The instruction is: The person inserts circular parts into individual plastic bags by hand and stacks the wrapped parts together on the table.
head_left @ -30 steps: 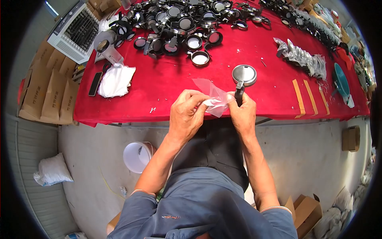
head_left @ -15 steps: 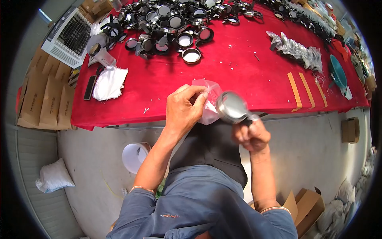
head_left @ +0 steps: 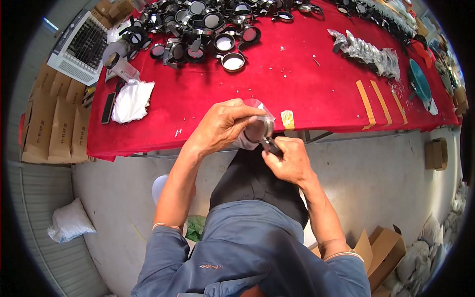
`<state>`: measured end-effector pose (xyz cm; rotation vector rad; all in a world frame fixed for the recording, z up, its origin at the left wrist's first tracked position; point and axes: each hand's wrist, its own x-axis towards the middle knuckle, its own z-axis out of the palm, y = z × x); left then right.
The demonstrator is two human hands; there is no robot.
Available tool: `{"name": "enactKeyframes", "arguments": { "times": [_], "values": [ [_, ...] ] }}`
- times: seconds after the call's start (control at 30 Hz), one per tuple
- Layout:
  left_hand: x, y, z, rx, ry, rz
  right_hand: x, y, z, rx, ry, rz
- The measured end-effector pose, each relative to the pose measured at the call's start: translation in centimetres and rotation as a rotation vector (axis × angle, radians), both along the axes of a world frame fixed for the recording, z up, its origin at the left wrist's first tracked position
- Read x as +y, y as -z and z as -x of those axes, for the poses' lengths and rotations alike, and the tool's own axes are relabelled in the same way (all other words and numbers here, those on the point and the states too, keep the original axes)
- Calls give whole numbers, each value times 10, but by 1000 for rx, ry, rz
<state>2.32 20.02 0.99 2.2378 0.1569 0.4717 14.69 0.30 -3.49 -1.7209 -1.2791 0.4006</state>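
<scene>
My left hand [head_left: 225, 121] pinches a clear plastic bag [head_left: 250, 137] above the near table edge. My right hand [head_left: 291, 157] is closed round the short black handle of a round, metal-rimmed piece [head_left: 256, 128]. Its disc-shaped head sits in the bag's mouth, seen through the film; how deep it goes is partly hidden by my left fingers. On the red table [head_left: 198, 104] farther away lies a large heap of similar round pieces [head_left: 213, 22] with black handles, the closest a white-faced one [head_left: 233, 62].
A white cloth [head_left: 132, 101], a phone [head_left: 108, 108] and a lidded clear jar [head_left: 122, 68] lie on the left. Plastic-wrapped pieces [head_left: 368, 54], yellow tape strips [head_left: 366, 105] and a teal basin [head_left: 419, 81] are on the right. Open cardboard boxes [head_left: 383, 252] stand on the floor.
My right hand has brought the round piece left, from beside the bag into its mouth. A small yellow-and-white patch now shows at the table edge where the piece was.
</scene>
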Motion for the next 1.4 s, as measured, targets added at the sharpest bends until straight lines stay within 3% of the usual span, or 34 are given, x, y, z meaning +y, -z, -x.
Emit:
{"name": "enactKeyframes", "arguments": {
  "times": [0.1,0.17,0.2,0.33,0.4,0.5,0.6,0.63,0.73,0.8,0.87,0.93,0.97,1.03,1.13,1.23,1.27,1.33,1.4],
  "values": [
    [-1,1,-2,79,52,-46,7,8,-1,-94,-20,13],
    [-6,7,-4,6,73,134,10,2,-4,-85,47,-28],
    [-2,7,-4,-7,89,-8,9,4,-8,12,44,14],
    [1,9,1,46,50,-15,6,27,-6,649,117,114],
    [-11,7,-2,-12,105,33,20,19,18,250,152,-3],
    [-24,2,3,-51,158,-43,26,23,19,50,124,94],
    [-39,4,8,-124,102,-3,27,25,16,26,125,40],
    [-42,12,11,-93,30,-95,26,27,15,28,115,22],
    [-55,32,15,-283,-132,273,23,26,15,123,137,-101],
    [-61,57,14,-238,-295,738,23,25,17,58,140,-143],
    [-58,63,11,-199,-310,777,29,30,22,42,141,-207],
    [-53,61,8,-73,-327,700,37,33,26,220,121,-260],
    [-52,52,8,-49,-323,441,35,30,22,88,106,-197],
    [-54,59,3,-90,-231,730,38,25,22,193,42,-161],
    [-51,65,-3,-176,-250,662,43,18,18,307,3,-74],
    [-53,60,-10,-303,-276,909,47,15,10,-9,91,-148],
    [-49,59,-10,-277,-349,895,45,12,3,-67,144,-46],
    [-38,51,-7,-117,-466,299,42,-9,-4,228,314,-28],
    [-37,55,-11,-136,-450,-99,46,-20,-12,74,307,-149]
  ]
}}
